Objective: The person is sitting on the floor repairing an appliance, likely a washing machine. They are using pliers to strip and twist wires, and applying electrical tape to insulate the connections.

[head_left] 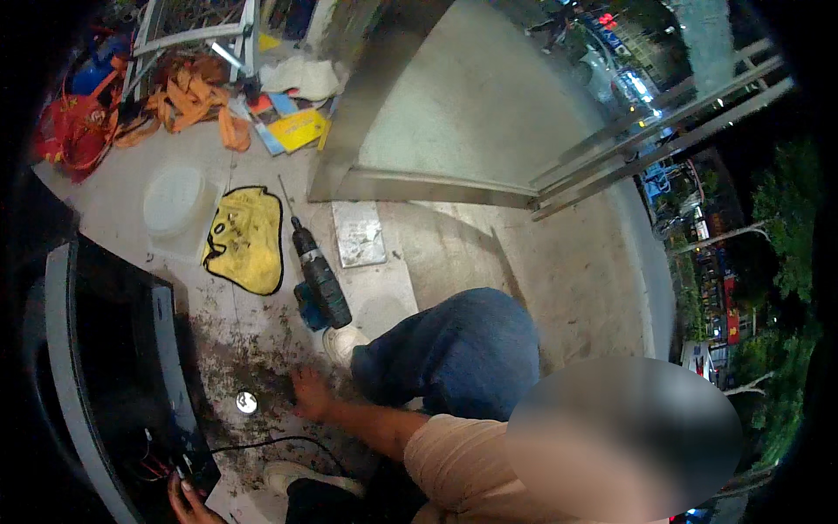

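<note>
At the lower left edge, my left hand [185, 505] is partly cut off by the frame. Its fingertips pinch the end of a thin wire [180, 468] beside the opening of a black box-like housing [179, 384]. Thin red wires hang inside that opening. From there a black cable [275, 439] runs right across the dirty floor. My right hand does not show. Another person's hand [312, 393] rests low over the stained floor, fingers toward the left. Next to it lies a round shiny metal piece [247, 403]. The inside of the housing is mostly dark.
A cordless drill [321, 278] with a long bit lies beside a yellow cloth [246, 240] and a pale round tub [175, 201]. Orange straps [188, 96] and a ladder [192, 37] are at the back left. The other person crouches right, near a metal-framed panel [436, 185].
</note>
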Available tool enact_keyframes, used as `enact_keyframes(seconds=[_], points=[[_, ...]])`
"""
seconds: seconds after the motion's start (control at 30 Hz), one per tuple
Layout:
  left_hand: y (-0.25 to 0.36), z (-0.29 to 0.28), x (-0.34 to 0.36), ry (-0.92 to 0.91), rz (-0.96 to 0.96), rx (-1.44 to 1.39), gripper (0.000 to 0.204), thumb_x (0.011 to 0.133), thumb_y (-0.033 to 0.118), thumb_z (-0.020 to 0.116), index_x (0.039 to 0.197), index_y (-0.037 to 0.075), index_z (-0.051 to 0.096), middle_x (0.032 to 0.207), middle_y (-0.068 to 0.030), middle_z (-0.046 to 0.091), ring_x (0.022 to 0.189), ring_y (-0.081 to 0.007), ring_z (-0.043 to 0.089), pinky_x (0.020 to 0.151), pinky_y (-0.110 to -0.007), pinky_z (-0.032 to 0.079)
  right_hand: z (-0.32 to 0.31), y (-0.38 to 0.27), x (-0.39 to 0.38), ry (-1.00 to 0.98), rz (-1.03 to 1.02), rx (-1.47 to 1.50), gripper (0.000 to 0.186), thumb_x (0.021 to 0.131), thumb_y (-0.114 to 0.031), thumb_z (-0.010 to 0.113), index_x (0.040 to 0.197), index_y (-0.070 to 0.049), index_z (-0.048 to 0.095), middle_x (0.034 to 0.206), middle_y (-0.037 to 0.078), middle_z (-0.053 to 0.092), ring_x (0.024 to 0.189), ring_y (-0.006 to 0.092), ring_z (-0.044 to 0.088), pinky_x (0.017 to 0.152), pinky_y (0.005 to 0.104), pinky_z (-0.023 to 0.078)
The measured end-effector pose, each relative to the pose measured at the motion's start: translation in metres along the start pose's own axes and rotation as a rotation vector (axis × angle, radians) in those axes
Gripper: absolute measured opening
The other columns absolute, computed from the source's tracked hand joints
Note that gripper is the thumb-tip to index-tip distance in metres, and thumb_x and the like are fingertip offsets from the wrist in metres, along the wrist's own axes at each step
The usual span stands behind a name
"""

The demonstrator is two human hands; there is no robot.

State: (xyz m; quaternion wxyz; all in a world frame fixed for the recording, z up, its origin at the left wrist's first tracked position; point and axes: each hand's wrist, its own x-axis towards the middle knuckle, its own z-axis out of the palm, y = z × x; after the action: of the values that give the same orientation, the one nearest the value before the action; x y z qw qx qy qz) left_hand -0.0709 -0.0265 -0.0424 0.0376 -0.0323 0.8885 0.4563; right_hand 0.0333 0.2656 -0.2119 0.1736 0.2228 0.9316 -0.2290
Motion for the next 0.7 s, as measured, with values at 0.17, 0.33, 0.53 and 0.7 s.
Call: enact_keyframes(seconds=[0.17, 0.33, 0.53, 0.7], points=[[0.013, 0.016, 0.000, -0.031, 0.043, -0.183, 0.035, 0.095, 0.025, 0.052, 0.119, 0.000, 0.055, 0.122, -0.0110, 0.055, 0.110, -0.0204, 0.050, 0.093, -0.033, 0.039, -0.029, -0.040, 0.012, 0.151, 0.201, 0.446, 0.067, 0.068, -0.021, 0.070, 0.124, 0.003, 0.042, 0.109, 0.026, 0.051, 0.101, 0.0392, 0.051, 0.085, 0.0450, 0.043], [0.023, 0.035, -0.010, -0.036, 0.111, -0.255, 0.033, 0.093, 0.025, 0.055, 0.114, 0.000, 0.059, 0.117, -0.0134, 0.058, 0.104, -0.0241, 0.055, 0.088, -0.035, 0.045, -0.038, -0.068, 0.041, 0.116, 0.042, 1.101, 0.054, 0.073, -0.017, 0.067, 0.122, -0.003, 0.047, 0.110, 0.016, 0.057, 0.103, 0.0329, 0.055, 0.082, 0.0408, 0.045], [-0.040, 0.001, 0.021, 0.028, 0.100, -0.290, 0.031, 0.092, 0.020, 0.055, 0.115, 0.000, 0.058, 0.114, -0.0114, 0.060, 0.101, -0.0215, 0.057, 0.083, -0.034, 0.048, -0.171, -0.174, -0.037, -0.310, -0.503, 0.991, 0.052, 0.074, -0.019, 0.069, 0.120, -0.004, 0.052, 0.119, 0.018, 0.054, 0.112, 0.0310, 0.050, 0.093, 0.0400, 0.040], [0.029, 0.013, -0.022, 0.004, 0.018, -0.583, 0.028, 0.088, 0.015, 0.061, 0.110, -0.003, 0.060, 0.109, -0.0097, 0.061, 0.094, -0.0195, 0.061, 0.083, -0.034, 0.052, -0.164, -0.167, -0.056, -0.662, -0.534, 1.136, 0.036, 0.076, -0.018, 0.067, 0.110, -0.007, 0.060, 0.095, 0.008, 0.055, 0.084, 0.0173, 0.050, 0.074, 0.0317, 0.041]])
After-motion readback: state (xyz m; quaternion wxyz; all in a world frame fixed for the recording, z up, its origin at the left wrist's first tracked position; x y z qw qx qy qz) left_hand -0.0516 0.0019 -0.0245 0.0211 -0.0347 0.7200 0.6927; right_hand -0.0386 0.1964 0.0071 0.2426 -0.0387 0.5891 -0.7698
